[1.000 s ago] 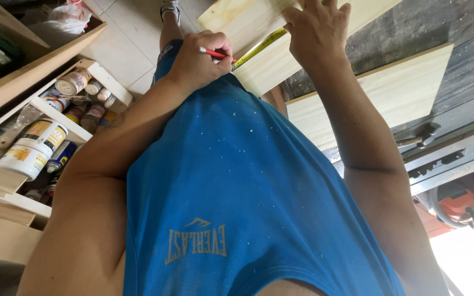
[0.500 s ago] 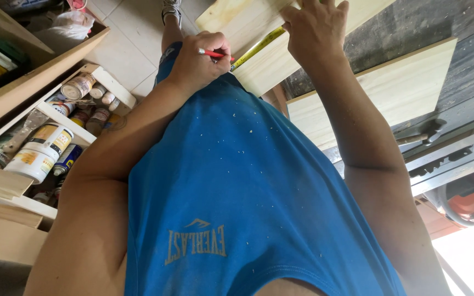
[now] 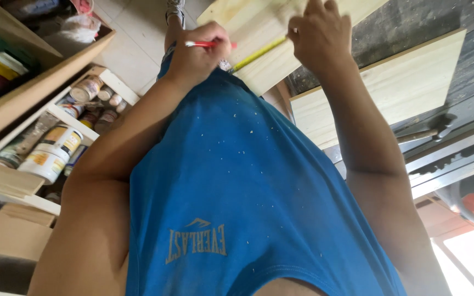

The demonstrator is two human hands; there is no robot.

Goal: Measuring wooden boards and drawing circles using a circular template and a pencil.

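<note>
Your left hand (image 3: 198, 55) has lifted a little since a moment ago, its grip clamped on the red pencil (image 3: 207, 44) at 11 o'clock, while your right hand (image 3: 319, 38), fingers spread, presses the yellow tape measure (image 3: 259, 53) onto the pale wooden board (image 3: 259, 22) on the surface (image 3: 423, 33) at 12 o'clock

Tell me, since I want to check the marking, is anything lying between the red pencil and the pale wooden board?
Nothing visible does. The left hand holds the red pencil right at the edge of the pale wooden board. The right hand presses on the board beside a yellow tape measure blade, which lies alongside, not across the pencil's way.
</note>
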